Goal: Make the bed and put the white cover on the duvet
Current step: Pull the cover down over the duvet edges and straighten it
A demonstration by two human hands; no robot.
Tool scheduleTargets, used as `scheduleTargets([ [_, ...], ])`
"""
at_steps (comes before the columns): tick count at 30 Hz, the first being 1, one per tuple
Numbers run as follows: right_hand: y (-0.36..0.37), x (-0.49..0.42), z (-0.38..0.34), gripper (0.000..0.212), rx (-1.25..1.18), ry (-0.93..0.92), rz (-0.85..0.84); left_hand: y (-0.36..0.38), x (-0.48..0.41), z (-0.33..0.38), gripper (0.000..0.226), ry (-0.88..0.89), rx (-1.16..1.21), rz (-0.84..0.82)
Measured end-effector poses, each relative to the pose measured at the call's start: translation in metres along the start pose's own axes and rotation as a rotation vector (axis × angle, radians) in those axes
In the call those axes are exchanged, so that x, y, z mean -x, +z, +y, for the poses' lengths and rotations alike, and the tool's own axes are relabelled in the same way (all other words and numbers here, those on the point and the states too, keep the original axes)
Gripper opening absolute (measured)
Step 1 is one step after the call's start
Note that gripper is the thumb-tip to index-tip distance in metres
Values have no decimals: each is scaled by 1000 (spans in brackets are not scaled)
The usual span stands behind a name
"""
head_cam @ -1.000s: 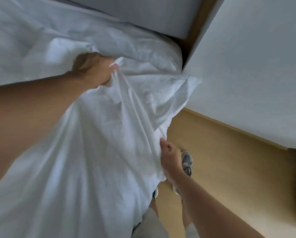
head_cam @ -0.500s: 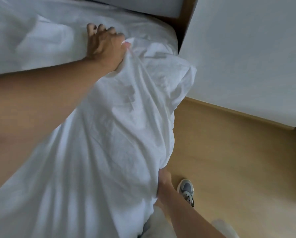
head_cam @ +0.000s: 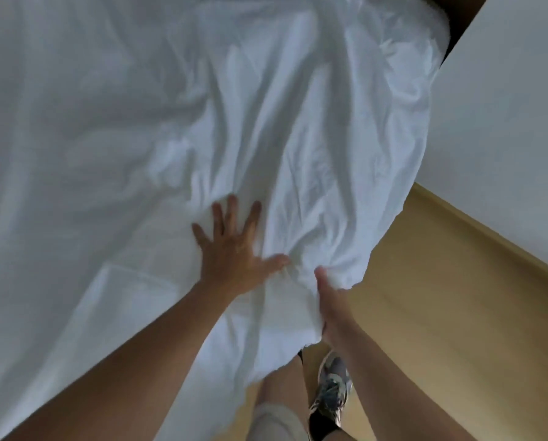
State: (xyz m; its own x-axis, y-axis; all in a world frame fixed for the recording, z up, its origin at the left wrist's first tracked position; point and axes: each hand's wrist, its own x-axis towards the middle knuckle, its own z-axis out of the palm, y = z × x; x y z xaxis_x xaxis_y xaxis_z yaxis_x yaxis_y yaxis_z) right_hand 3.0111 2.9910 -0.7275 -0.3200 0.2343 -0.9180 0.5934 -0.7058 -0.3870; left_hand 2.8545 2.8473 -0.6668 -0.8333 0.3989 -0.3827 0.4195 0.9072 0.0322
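Note:
The white cover [head_cam: 177, 128] lies crumpled across the bed and fills most of the view, its near corner hanging off the bed's edge. My left hand [head_cam: 232, 246] presses flat on the cover with fingers spread, close to that corner. My right hand [head_cam: 328, 300] grips the hanging edge of the cover just right of the left hand, thumb on top and fingers hidden under the fabric. I cannot tell the duvet apart from the cover.
A white wall [head_cam: 501, 138] runs along the right, with a strip of wooden floor [head_cam: 441, 313] between it and the bed. My leg and a grey sneaker [head_cam: 331, 386] stand on the floor below my right hand.
My left hand let go of the bunched cover, came back toward me and now lies flat on it. The cover dropped and spread over the bed. My right hand still holds the edge.

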Motion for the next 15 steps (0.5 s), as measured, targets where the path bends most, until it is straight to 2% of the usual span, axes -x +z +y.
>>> scheduleTargets([
  [2, -7, -29, -1, 63, 63, 33, 316, 11, 12, -4, 120, 44, -27, 54],
  [3, -9, -41, 2, 65, 5, 51, 358, 17, 22, -5, 119, 58, -42, 82],
  [4, -7, -50, 9, 68, -94, 65, 307, 24, 33, -5, 118, 64, -39, 129],
  [6, 11, -45, 34, 76, -269, 120, 46, 40, 67, -10, 113, 24, 23, 195],
  [8, 32, -24, 60, 88, -301, 136, -209, 57, 97, -10, 111, -43, 97, 232],
  [9, 46, -9, 75, 85, -248, 138, -267, 64, 112, -15, 111, -99, 106, 244],
  [11, 68, 5, 104, 61, -95, 116, -273, 77, 139, -31, 111, -193, 105, 233],
  [12, 73, 6, 116, 56, -16, 97, -228, 83, 151, -40, 110, -211, 121, 233],
  [13, 72, 0, 128, 62, 14, 76, -163, 90, 162, -48, 108, -207, 149, 238],
  [15, 64, -21, 141, 91, 16, 59, 35, 101, 183, -61, 96, -119, 217, 280],
])
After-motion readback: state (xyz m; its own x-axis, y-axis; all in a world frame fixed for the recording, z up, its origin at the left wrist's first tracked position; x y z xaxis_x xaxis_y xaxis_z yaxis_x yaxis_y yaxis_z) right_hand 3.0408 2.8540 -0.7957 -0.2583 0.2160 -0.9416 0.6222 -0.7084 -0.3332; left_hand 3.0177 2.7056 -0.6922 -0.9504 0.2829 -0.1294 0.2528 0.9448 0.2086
